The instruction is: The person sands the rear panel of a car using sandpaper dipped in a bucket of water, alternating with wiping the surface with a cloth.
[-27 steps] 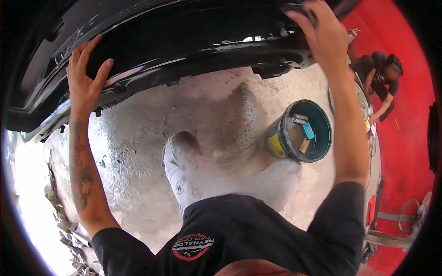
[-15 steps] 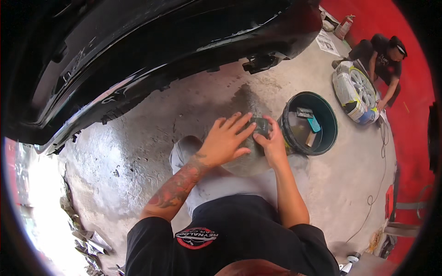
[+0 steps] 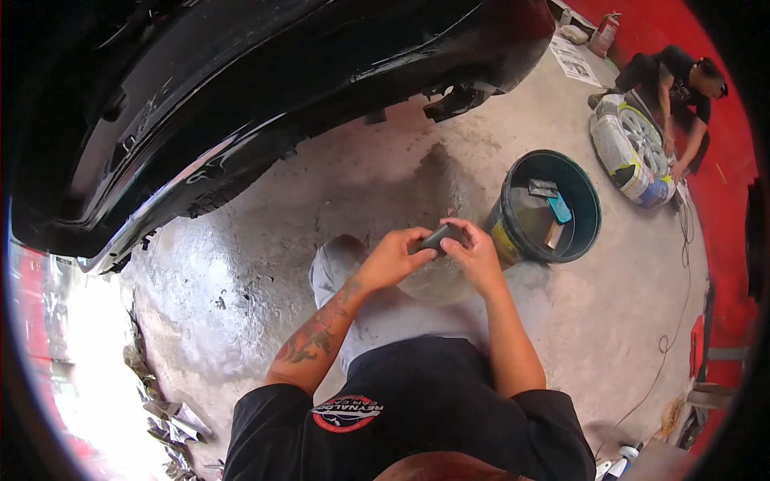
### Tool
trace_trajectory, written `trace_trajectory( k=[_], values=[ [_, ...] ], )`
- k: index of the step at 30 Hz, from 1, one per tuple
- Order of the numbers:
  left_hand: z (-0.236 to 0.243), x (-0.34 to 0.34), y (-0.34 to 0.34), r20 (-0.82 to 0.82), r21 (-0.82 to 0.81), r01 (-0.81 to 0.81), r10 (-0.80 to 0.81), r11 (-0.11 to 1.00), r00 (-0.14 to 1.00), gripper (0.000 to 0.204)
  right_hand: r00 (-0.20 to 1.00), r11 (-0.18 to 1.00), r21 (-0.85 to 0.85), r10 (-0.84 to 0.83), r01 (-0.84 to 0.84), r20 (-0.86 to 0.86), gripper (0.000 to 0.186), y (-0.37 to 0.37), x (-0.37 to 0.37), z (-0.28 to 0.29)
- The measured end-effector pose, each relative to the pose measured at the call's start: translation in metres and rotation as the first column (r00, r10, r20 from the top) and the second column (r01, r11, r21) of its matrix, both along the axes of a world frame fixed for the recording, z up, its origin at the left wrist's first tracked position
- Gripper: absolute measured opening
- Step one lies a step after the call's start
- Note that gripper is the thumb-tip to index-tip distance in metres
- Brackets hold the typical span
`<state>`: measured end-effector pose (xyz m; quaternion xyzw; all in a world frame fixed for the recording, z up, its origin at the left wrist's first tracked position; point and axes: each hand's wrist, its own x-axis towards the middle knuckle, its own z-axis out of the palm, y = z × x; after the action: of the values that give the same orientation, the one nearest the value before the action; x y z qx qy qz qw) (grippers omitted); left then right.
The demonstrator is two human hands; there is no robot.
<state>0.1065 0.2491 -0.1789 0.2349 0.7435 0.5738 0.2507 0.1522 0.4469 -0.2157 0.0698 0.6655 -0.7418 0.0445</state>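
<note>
Between my two hands, low in front of my knees, is a dark grey-green piece of sandpaper (image 3: 435, 237), bent into a curve. My left hand (image 3: 393, 258) pinches its left end between thumb and fingers. My right hand (image 3: 475, 255) grips the other end, the fingers partly covering it. Right of my hands stands a dark bucket (image 3: 592, 210) of murky water. In it lie a black-and-grey block (image 3: 542, 188), a turquoise block (image 3: 560, 209) and a tan block (image 3: 553, 235).
A large black car bumper (image 3: 313, 96) spans the upper left. At the upper right a person (image 3: 682, 88) crouches, hands on a paper-masked wheel (image 3: 639, 140). A thin cable (image 3: 688, 240) runs along the floor. A fire extinguisher (image 3: 604, 34) and newspaper (image 3: 571, 62) are farther back.
My left hand, spread over the sandpaper before, now pinches its end. The sandpaper has turned from flat-facing to a curved edge. The view has shifted slightly.
</note>
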Motion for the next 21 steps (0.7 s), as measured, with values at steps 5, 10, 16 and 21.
trace_trajectory(
  k=[5, 10, 16, 21],
  values=[
    [-0.007, -0.006, 0.003, 0.139, 0.037, -0.074, 0.068, 0.997, 0.988, 0.028, 0.982, 0.958, 0.235, -0.141, 0.167, -0.123, 0.039, -0.006, -0.004, 0.01],
    [-0.011, -0.009, 0.01, 0.219, 0.12, -0.158, 0.129, 0.98, 0.967, 0.028, 0.937, 0.912, -0.325, -0.314, 0.251, -0.155, 0.028, -0.014, -0.003, 0.019],
    [0.0, 0.0, 0.026, 0.157, 0.039, -0.185, 0.177, 0.982, 0.972, 0.026, 0.966, 0.943, -0.219, -0.259, 0.252, -0.003, 0.021, 0.004, 0.001, 0.012],
    [0.006, -0.001, 0.035, 0.101, 0.009, -0.224, 0.222, 0.975, 0.97, 0.025, 0.956, 0.946, -0.181, -0.286, 0.27, -0.066, 0.023, 0.014, 0.002, 0.004]
  ],
)
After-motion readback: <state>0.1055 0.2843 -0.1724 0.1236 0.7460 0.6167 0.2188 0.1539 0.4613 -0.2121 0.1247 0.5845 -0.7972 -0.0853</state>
